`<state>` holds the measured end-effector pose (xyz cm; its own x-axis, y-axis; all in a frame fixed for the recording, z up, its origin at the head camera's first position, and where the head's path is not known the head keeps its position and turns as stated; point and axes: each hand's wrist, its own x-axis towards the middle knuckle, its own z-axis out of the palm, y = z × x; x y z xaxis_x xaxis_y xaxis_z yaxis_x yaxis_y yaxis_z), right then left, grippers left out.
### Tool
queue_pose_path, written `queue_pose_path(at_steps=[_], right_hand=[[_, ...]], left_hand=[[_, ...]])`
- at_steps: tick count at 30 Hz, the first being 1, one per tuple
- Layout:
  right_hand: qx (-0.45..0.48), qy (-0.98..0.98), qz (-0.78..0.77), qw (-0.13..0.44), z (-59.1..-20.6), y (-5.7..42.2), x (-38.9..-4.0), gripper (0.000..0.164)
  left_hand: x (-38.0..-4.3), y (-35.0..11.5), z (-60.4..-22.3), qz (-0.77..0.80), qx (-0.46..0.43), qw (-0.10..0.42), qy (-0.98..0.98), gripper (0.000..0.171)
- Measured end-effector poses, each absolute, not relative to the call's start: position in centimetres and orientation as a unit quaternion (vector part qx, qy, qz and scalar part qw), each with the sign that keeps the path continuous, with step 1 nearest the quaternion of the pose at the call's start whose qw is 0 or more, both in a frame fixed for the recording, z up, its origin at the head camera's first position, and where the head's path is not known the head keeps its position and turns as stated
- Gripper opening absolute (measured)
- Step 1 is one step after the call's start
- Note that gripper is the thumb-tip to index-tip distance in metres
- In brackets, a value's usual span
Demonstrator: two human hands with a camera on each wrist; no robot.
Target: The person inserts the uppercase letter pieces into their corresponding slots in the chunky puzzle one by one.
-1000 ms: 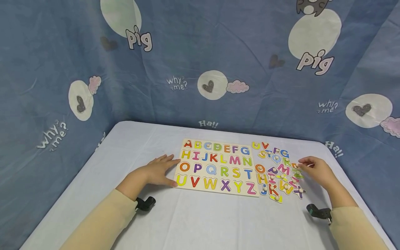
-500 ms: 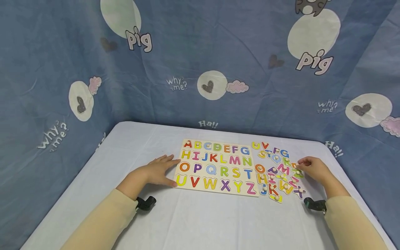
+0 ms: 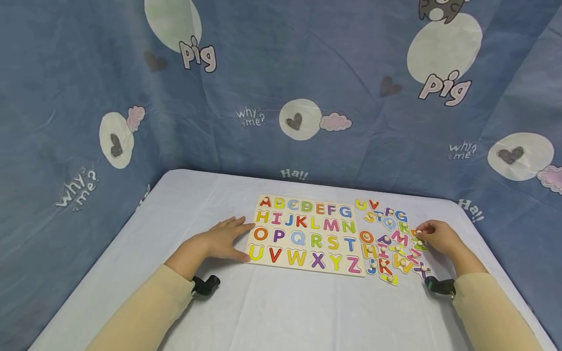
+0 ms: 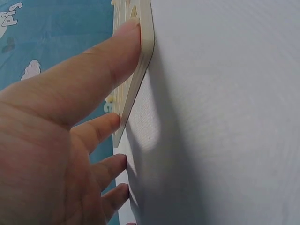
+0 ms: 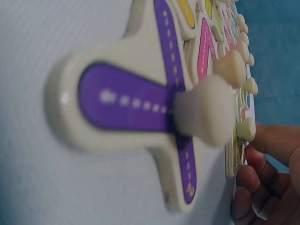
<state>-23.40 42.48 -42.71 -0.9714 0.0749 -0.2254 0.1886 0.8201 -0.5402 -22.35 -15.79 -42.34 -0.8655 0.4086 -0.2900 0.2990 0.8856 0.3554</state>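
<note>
A wooden alphabet puzzle board lies flat on the table, with knobbed pieces in its A to D places. My left hand rests at the board's left side, fingers spread; its thumb presses the near corner and the index fingertip touches the edge. To the right of the board, my right hand pinches at a small orange letter piece, mostly covered by the fingers. Just below it lies a green piece. The purple X piece looms large in the right wrist view, its round knob up.
Several loose knobbed letters lie close together right of the board, among them a red K, an orange O and a yellow W. A white cloth covers the table. Behind it hangs a blue printed curtain.
My right hand has shifted slightly left, its fingers closing in on the orange piece, and the forearm has swung left too. The left hand stays on the board's edge.
</note>
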Motion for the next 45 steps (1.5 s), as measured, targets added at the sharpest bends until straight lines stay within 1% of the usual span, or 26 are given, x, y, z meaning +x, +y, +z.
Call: queue_pose_path(at_steps=[8, 15, 19, 25, 34, 42, 45], right_hand=[[0.071, 0.950, -0.288, 0.099, -42.7, 42.5, -23.4, 0.025], [0.079, 0.949, -0.291, 0.095, -42.1, 42.6, -23.2, 0.029], [0.062, 0.948, -0.299, 0.086, -41.0, 41.9, -23.0, 0.031], [0.011, 0.952, -0.300, 0.066, -39.4, 39.7, -22.9, 0.031], [-0.066, 0.946, -0.309, 0.070, -38.0, 35.5, -23.5, 0.026], [-0.107, 0.942, -0.312, 0.064, -37.7, 32.1, -24.9, 0.021], [-0.117, 0.939, -0.314, 0.071, -37.9, 30.7, -25.6, 0.020]], left_hand=[[-22.3, -15.5, -42.1, 0.155, 0.182, 0.185, 0.953, 0.096], [-22.5, -15.7, -42.4, 0.160, 0.183, 0.185, 0.952, 0.096], [-22.5, -15.7, -42.4, 0.161, 0.183, 0.186, 0.952, 0.096], [-22.6, -15.8, -42.4, 0.159, 0.182, 0.185, 0.953, 0.097], [-22.6, -15.8, -42.5, 0.163, 0.185, 0.184, 0.952, 0.097], [-22.6, -16.0, -42.6, 0.162, 0.187, 0.181, 0.952, 0.097], [-22.5, -16.0, -42.5, 0.161, 0.190, 0.181, 0.951, 0.097]])
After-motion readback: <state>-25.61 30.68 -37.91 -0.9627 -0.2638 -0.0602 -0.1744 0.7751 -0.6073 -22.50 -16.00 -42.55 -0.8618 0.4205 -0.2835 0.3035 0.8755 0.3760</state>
